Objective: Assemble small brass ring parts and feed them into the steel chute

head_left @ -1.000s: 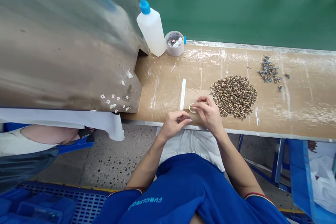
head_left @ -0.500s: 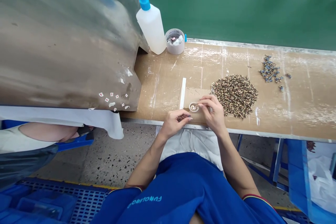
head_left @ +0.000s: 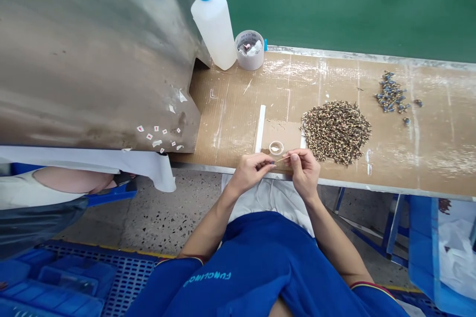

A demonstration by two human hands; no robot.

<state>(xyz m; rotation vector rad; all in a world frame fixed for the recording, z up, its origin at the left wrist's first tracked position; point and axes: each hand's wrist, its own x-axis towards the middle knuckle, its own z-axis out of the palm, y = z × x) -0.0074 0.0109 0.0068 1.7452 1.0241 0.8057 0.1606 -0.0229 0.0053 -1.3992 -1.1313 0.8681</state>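
Observation:
My left hand [head_left: 250, 171] is pinched shut on a small dark part at the front edge of the brown bench [head_left: 409, 158]. My right hand [head_left: 305, 168] pinches a thin pale stick [head_left: 283, 158] whose tip points at that part. Just beyond the fingers a small round white dish [head_left: 275, 147] with white paste lies on a cardboard square [head_left: 286, 133]. A heap of small brown and gold parts [head_left: 336, 131] lies to the right of the dish.
A white squeeze bottle with a blue nozzle [head_left: 213, 22] and a small round tub [head_left: 250, 49] stand at the back. A small cluster of bluish parts [head_left: 392, 95] lies far right. A metal housing [head_left: 92, 54] fills the left. Another person's arm [head_left: 67, 185] shows below it.
My right hand has drawn back from the white dish toward my left hand, bringing the stick to the part. The left hand has stayed in place.

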